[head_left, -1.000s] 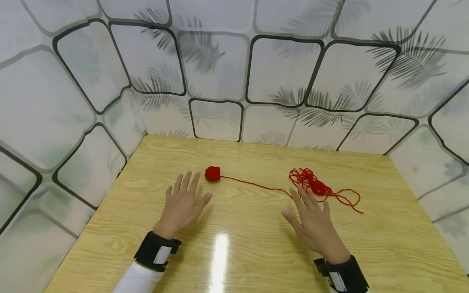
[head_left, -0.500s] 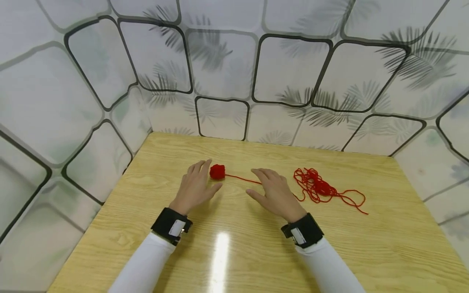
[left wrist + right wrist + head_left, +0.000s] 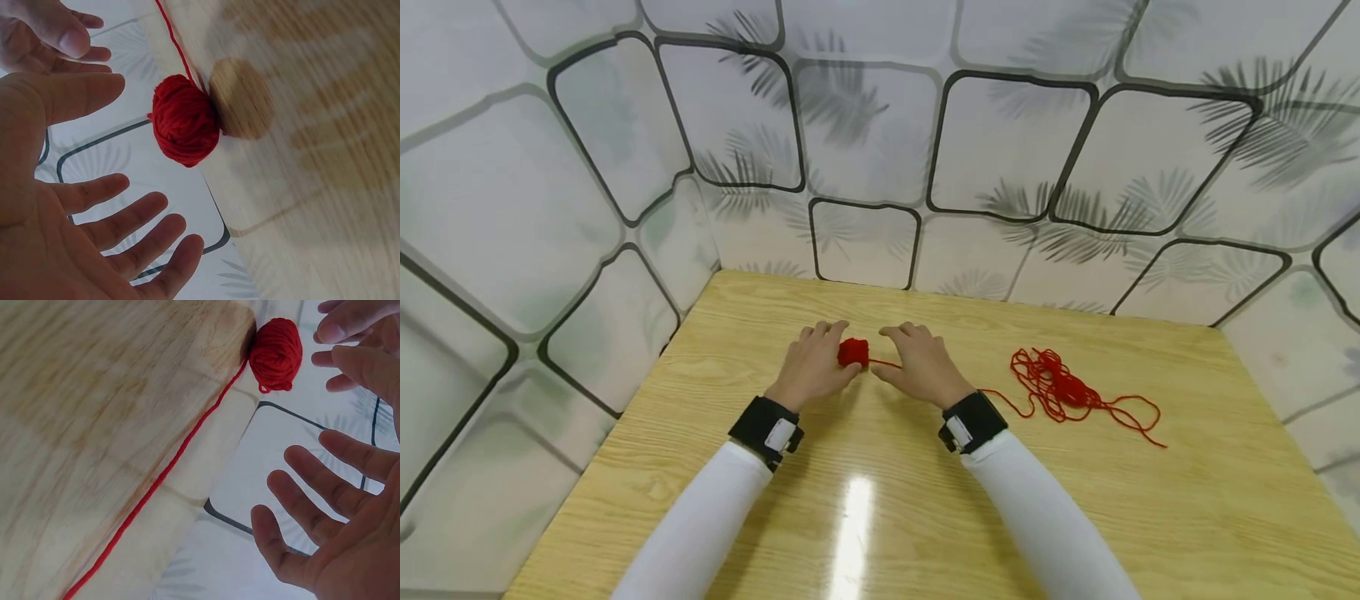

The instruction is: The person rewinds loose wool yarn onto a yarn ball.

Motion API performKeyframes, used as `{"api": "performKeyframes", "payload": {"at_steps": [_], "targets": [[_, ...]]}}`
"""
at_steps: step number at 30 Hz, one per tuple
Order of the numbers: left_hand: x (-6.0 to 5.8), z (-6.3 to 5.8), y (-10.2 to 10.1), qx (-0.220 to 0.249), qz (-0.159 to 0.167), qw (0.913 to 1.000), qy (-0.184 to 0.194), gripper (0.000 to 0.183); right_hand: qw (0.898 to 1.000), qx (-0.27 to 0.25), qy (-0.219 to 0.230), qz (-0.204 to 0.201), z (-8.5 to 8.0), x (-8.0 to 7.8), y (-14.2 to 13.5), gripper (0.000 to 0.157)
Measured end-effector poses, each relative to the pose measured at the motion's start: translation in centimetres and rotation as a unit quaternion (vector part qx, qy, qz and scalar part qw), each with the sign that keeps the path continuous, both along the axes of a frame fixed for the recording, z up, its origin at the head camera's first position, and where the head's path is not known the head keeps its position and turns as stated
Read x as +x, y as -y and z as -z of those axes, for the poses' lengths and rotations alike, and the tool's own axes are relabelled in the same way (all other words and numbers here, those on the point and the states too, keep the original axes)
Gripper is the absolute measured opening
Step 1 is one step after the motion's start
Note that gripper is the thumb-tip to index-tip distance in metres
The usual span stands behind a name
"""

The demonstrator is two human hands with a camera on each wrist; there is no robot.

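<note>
A small ball of red yarn (image 3: 853,352) sits on the wooden table, between the two hands. My left hand (image 3: 815,365) is right beside it on the left, thumb and fingers spread around its near side; in the left wrist view a gap shows between those fingers and the yarn ball (image 3: 185,121). On the other side, my right hand (image 3: 922,367) hovers over the strand that runs from the ball, with fingers spread and nothing in them. The red strand (image 3: 156,482) trails along the table in the right wrist view. Part of it is hidden under the right hand in the head view.
A loose tangle of red yarn (image 3: 1060,387) lies on the table (image 3: 1075,517) to the right, joined to the strand. Patterned panels (image 3: 865,142) stand along the table's back and left side.
My right hand has moved left from beside the tangle to near the yarn ball. The left hand has come forward and right, up to the ball. The view has shifted slightly.
</note>
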State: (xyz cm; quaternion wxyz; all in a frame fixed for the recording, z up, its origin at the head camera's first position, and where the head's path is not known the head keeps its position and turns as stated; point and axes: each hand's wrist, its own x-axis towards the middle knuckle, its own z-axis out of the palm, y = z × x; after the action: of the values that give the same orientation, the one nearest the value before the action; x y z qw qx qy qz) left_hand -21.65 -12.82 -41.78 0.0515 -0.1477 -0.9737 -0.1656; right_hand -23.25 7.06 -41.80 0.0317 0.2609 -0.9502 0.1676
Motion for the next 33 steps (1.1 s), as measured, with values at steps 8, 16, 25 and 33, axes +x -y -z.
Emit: {"api": "performKeyframes", "payload": {"at_steps": [8,16,25,33], "targets": [[-1.6,0.0,0.0,-0.030,0.005,0.9972,0.068,0.065,0.998,0.042,0.041,-0.002,0.6,-1.9,2.0,0.057],[-2.3,0.2,-0.1,-0.046,0.008,0.9950,0.088,0.052,0.996,0.071,0.050,-0.002,1.0,-2.7,3.5,0.055],[-2.5,0.3,-0.5,-0.054,0.011,0.9958,0.073,0.038,0.997,0.070,0.041,0.007,1.1,-2.6,3.7,0.047],[-1.8,0.3,-0.9,-0.014,0.023,0.9988,0.042,0.038,0.999,-0.024,0.049,0.001,1.7,-2.2,2.8,0.037]]}}
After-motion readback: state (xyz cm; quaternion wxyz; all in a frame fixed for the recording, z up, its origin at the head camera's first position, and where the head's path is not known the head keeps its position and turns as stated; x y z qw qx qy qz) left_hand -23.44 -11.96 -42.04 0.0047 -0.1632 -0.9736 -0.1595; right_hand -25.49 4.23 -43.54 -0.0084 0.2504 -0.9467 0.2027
